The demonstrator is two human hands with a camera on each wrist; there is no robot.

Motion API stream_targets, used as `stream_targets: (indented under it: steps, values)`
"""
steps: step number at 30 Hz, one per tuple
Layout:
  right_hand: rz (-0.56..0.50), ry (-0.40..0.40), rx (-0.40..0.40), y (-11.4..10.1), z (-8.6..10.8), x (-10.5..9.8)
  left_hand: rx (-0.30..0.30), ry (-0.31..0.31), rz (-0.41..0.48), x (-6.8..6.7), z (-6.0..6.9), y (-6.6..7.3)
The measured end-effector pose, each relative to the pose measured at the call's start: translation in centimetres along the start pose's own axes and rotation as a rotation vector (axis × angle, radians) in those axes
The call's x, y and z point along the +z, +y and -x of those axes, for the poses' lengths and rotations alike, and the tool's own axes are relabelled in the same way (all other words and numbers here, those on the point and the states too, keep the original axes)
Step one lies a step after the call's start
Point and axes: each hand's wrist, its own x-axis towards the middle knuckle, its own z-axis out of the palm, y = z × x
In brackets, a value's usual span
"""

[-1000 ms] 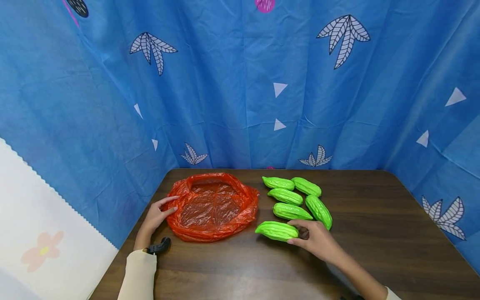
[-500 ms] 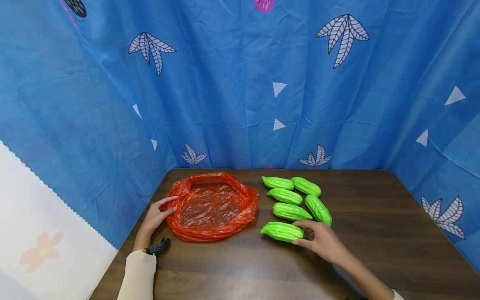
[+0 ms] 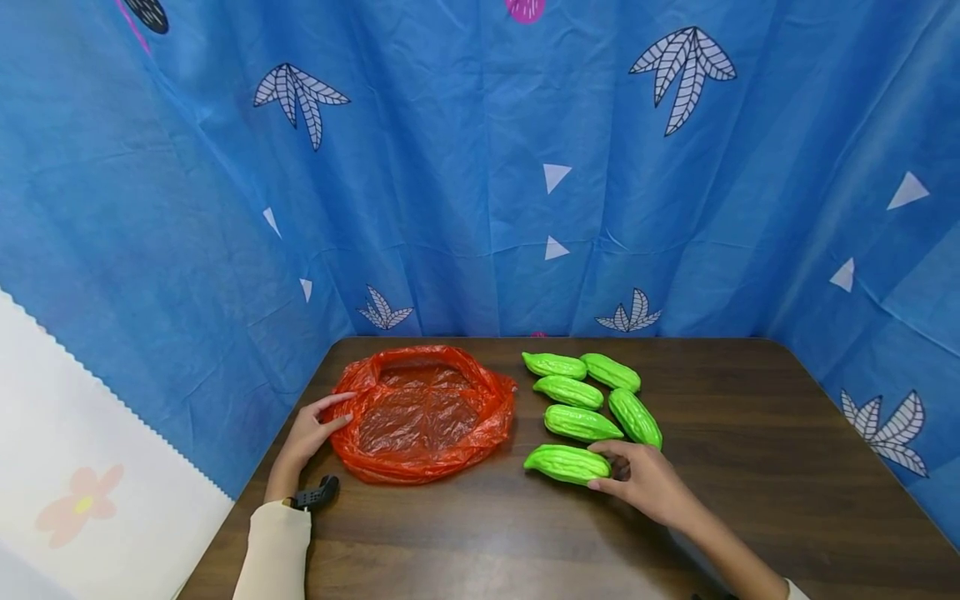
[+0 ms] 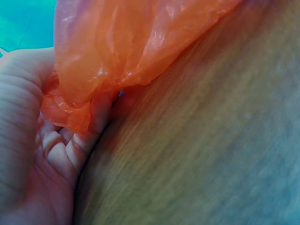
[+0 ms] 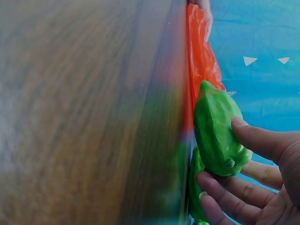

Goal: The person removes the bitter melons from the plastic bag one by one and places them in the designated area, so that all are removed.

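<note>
In the head view, a red plastic bag [image 3: 487, 421] lies spread on the table with its mouth facing up. My left hand [image 3: 306, 435] holds its left rim; the left wrist view has a fold of the bag [image 4: 122, 51] between thumb and fingers. My right hand [image 3: 647, 483] grips a bright green bitter melon [image 3: 564, 464] by its blunt end, thumb on the near side. Its pointed tip faces the bag. Seen from the right wrist, this melon [image 5: 218, 131] sits between thumb and fingers, and whether it touches the table cannot be made out.
Several more bitter melons [image 3: 581, 423] lie behind the held one, right of the bag. A dark wooden table [image 3: 450, 542] bears everything. Blue printed curtains [image 3: 450, 167] stand along its back and sides. A white cloth [image 3: 75, 442] hangs at the left.
My right hand, gripping the bitter melon, has shifted a little to the right, away from the bag. The left hand and the bag have stayed in place.
</note>
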Motion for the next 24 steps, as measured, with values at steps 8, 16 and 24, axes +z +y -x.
stream_targets:
  steps: [8,16,24]
  values:
    - [0.067,0.001,0.003,0.2,0.0,0.0,0.007,0.002,0.001,0.0,0.0,0.0]
    - [0.109,-0.008,0.022,0.3,0.1,0.0,0.002,0.002,0.0,0.0,0.0,-0.1]
    - [0.118,-0.018,0.008,0.5,0.1,0.2,-0.003,-0.012,0.019,-0.1,0.3,1.1]
